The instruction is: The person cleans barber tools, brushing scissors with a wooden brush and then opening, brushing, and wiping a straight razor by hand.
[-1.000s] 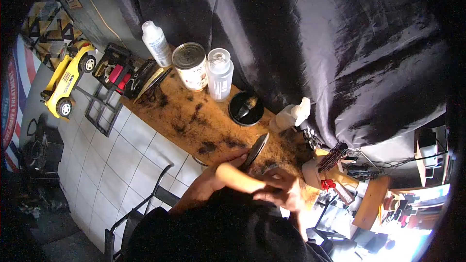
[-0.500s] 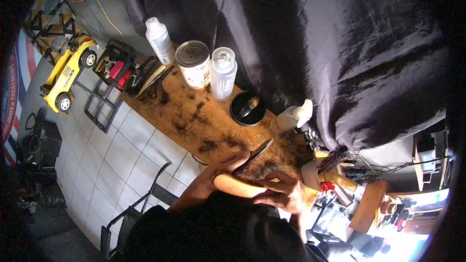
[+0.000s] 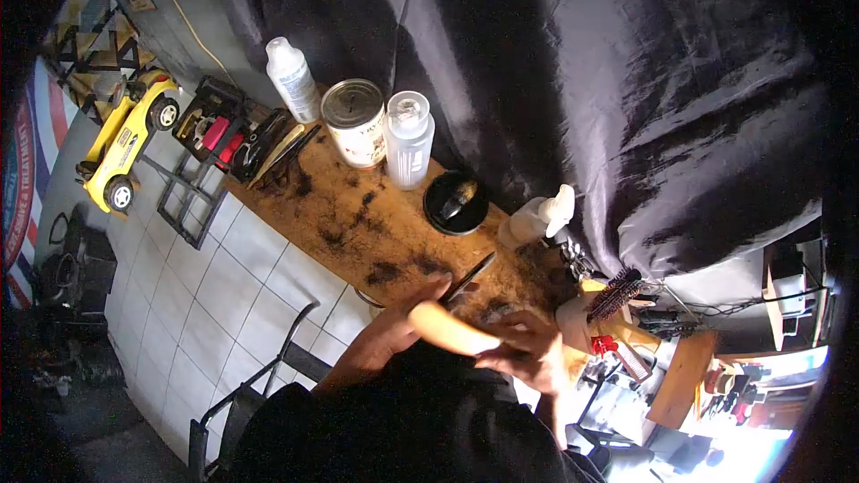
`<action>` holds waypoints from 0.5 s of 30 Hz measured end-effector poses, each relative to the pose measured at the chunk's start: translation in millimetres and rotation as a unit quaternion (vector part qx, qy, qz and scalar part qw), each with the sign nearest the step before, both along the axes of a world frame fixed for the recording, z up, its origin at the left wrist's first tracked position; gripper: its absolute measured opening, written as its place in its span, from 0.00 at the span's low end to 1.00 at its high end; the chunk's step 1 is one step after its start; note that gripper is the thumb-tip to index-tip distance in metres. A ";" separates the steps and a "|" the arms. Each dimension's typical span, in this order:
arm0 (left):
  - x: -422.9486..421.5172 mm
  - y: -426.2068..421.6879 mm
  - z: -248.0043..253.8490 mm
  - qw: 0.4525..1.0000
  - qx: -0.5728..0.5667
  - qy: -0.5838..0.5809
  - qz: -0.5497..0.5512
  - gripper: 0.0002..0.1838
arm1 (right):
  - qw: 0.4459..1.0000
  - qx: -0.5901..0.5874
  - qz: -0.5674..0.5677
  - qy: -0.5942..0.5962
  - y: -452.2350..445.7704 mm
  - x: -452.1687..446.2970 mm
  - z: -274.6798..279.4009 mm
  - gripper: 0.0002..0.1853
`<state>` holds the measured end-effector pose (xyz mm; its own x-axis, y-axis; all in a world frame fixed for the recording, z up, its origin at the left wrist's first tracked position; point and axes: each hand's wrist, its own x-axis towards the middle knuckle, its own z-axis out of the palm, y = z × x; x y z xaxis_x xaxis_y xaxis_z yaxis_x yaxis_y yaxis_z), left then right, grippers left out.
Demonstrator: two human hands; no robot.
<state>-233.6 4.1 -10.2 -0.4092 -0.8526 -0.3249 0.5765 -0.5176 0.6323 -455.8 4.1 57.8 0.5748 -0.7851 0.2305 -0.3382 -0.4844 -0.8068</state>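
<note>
Over the near edge of the table, my left hand (image 3: 394, 329) closes on one end of a smooth, curved, tan object (image 3: 452, 329), its kind unclear and blurred by motion. My right hand (image 3: 530, 356) has its fingers bent and pressed at the other end. A slim dark tool (image 3: 472, 275), like a comb or a razor, sticks out beyond my left fingers; whether that hand holds it cannot be told. Beyond the hands stands a black bowl (image 3: 438, 218) with a brush (image 3: 460, 197) in it. A white spray bottle (image 3: 537, 219) is to its right.
Dark hair clippings cover the wooden table (image 3: 313, 215). A can (image 3: 362, 139), a clear bottle (image 3: 410, 148) and a white bottle (image 3: 293, 80) stand at its back. A round brush (image 3: 616, 293) is at right. A chair (image 3: 291, 358) and a yellow toy car (image 3: 130, 143) are at left.
The tan object has moved slightly right and up with its left end raised, and both hands have shifted with it. The slim dark tool has shifted slightly left.
</note>
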 end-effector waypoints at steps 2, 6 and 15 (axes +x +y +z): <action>-12.6 -2.2 24.4 0.991 0.114 -0.041 0.065 0.17 | 0.999 0.026 0.019 0.024 1.6 6.7 7.3 0.23; 8.8 10.0 9.4 0.992 0.021 0.085 -0.085 0.24 | 0.984 0.061 -0.167 -0.012 1.0 5.3 -6.7 0.24; -2.8 8.9 29.2 0.997 0.082 0.012 0.003 0.32 | 0.992 0.070 -0.105 -0.020 -1.5 1.4 13.1 0.28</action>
<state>-236.4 13.0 19.0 -0.4138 -0.7913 -0.4501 0.5929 -0.6095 0.5264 -454.4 2.6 70.9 0.3884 -0.9122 0.1304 -0.3858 -0.2895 -0.8760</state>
